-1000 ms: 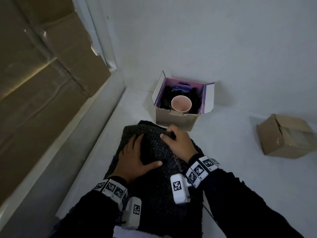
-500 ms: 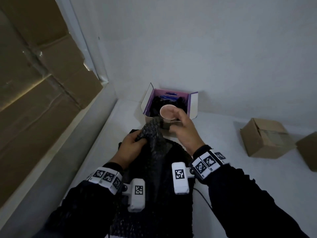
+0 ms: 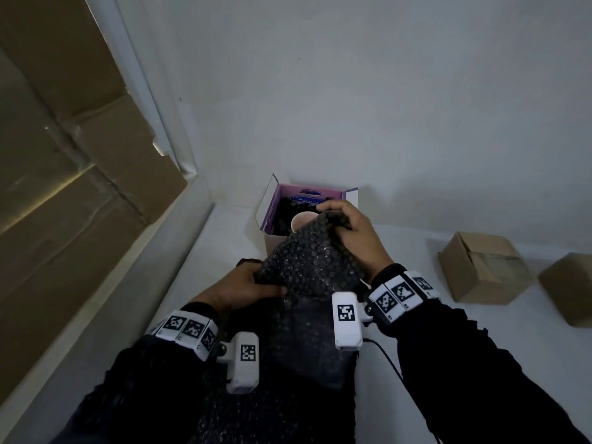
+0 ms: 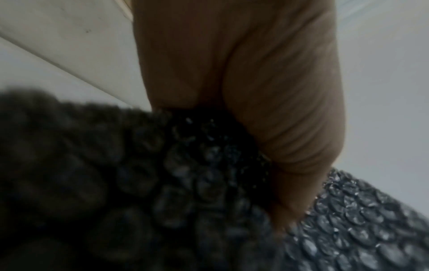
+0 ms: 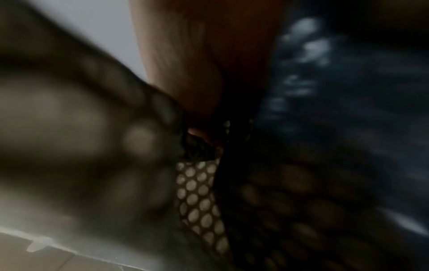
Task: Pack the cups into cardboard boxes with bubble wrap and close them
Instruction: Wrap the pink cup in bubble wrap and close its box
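Note:
A dark sheet of bubble wrap (image 3: 307, 261) is lifted off the white surface in front of me. My left hand (image 3: 246, 283) grips its near left edge, and my right hand (image 3: 349, 225) grips its far top edge just over the open box (image 3: 272, 203). That small cardboard box has purple inner flaps and dark bubble wrap lining it. A pink cup (image 3: 301, 219) stands inside, partly hidden by the lifted sheet. In the left wrist view the bubble wrap (image 4: 209, 174) is pinched under the fingers (image 4: 278, 110). The right wrist view is blurred, with bubble wrap (image 5: 199, 192) close up.
Two closed cardboard boxes (image 3: 480, 267) (image 3: 570, 290) lie on the white surface at the right. A white wall stands close behind the open box. Large flattened cardboard (image 3: 64, 155) leans along the left, beside a white ledge (image 3: 112, 299).
The bubble wrap lay flat under both hands a second ago. Both hands have since gripped it and raised it, and the right hand has carried its top edge forward to the open box.

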`<state>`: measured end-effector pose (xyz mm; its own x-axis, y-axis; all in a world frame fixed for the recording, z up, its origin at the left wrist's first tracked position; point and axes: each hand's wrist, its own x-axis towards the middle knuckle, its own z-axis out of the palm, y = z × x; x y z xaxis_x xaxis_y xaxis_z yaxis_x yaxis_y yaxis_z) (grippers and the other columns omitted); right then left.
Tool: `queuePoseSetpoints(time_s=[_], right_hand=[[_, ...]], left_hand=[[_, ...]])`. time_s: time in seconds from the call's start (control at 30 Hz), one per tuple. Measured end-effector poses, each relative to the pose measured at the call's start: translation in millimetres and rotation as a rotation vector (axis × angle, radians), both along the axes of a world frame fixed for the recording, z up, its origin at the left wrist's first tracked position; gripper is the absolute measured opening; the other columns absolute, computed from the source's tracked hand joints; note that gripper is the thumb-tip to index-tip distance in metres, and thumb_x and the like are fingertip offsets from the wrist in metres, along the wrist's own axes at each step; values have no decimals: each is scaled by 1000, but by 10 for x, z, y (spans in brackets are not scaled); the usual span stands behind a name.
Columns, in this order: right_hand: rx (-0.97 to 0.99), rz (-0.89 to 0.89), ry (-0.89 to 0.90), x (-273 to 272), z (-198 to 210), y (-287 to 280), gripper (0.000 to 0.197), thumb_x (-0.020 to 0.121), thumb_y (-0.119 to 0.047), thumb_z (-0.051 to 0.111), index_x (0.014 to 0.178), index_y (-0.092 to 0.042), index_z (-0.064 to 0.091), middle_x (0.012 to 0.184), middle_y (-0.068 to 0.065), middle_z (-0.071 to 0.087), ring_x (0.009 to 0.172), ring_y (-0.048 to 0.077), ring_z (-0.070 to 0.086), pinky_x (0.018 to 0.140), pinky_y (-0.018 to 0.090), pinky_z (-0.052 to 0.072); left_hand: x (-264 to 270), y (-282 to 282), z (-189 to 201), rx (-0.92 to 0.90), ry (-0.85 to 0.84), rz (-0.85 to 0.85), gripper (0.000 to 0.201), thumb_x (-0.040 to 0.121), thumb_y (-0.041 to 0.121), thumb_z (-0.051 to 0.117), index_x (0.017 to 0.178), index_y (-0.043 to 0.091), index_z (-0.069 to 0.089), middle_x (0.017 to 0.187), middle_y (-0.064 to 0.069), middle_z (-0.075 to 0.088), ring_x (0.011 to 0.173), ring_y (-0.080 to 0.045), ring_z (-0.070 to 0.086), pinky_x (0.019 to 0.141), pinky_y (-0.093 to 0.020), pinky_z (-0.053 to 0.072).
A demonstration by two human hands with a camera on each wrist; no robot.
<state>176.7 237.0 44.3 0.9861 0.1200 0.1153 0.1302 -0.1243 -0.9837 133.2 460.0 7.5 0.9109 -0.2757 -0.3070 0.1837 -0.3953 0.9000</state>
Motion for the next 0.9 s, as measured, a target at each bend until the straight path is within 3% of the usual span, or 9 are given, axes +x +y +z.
queuePoseSetpoints(time_s=[0.17, 0.23, 0.3, 0.4, 0.53, 0.63, 0.73, 0.83, 0.9], right_hand=[[309, -176, 93, 116, 181, -211, 39, 67, 4, 47, 94, -10, 71, 102, 6, 70, 101, 21, 62, 78, 25, 49], [321, -129, 4, 118, 319, -253, 29, 77, -9, 56, 103, -12, 69, 110, 3, 70, 106, 15, 63, 83, 21, 47], [114, 34, -37, 90, 413, -192, 30, 86, -22, 69, 115, -12, 66, 115, -1, 69, 106, 6, 63, 87, 17, 46], [-406, 306, 104, 116, 253, -56, 76, 69, -49, 81, 134, -23, 53, 128, -8, 62, 114, 4, 58, 99, 23, 42], [-788, 445, 180, 168, -41, -66, 44, 71, -32, 84, 109, -17, 69, 96, -4, 70, 90, 14, 64, 84, 29, 48], [-825, 416, 191, 192, -46, -85, 21, 80, -25, 75, 97, -13, 72, 86, -1, 68, 83, 18, 63, 78, 29, 49], [-874, 347, 137, 236, 46, -100, 23, 90, -25, 59, 110, -16, 66, 107, 6, 67, 94, 20, 61, 88, 34, 50], [-854, 354, 42, 272, 206, -140, 23, 99, -14, 46, 99, -35, 54, 93, -10, 59, 83, 4, 54, 70, 10, 40], [-857, 323, -44, 340, 270, -166, 18, 100, -13, 44, 100, -30, 49, 90, -3, 60, 84, 14, 59, 69, 20, 44]], left_hand=[[209, 44, 68, 376, -204, -31, 20, 92, 16, 58, 109, 13, 68, 111, -8, 69, 99, -20, 62, 82, -26, 42], [275, 29, 158, 539, -332, -111, 26, 90, 16, 56, 114, 18, 65, 115, -10, 68, 102, -24, 61, 79, -25, 39], [327, -16, 214, 567, -454, -158, 33, 85, 19, 56, 117, 21, 64, 112, -9, 69, 103, -26, 62, 80, -29, 44], [388, -92, 307, 473, -602, -98, 18, 78, 16, 65, 95, 20, 64, 93, -5, 68, 89, -27, 65, 69, -30, 44], [449, -34, 374, 612, -575, -177, 40, 63, 37, 80, 100, 30, 65, 92, 6, 68, 88, -15, 63, 76, -33, 53], [476, -1, 317, 944, -499, -315, 13, 77, 40, 66, 83, 29, 61, 82, 3, 57, 90, -23, 62, 76, -38, 53], [513, 44, 226, 721, -421, -336, 12, 91, 27, 57, 99, 21, 63, 94, 4, 52, 92, -17, 57, 76, -30, 42], [625, 43, 255, 586, -408, -304, 6, 97, 22, 50, 92, 21, 49, 92, 2, 53, 95, -25, 58, 71, -31, 36], [744, 41, 321, 580, -435, -275, 12, 97, 25, 50, 91, 19, 42, 83, 2, 50, 91, -30, 58, 65, -32, 33]])
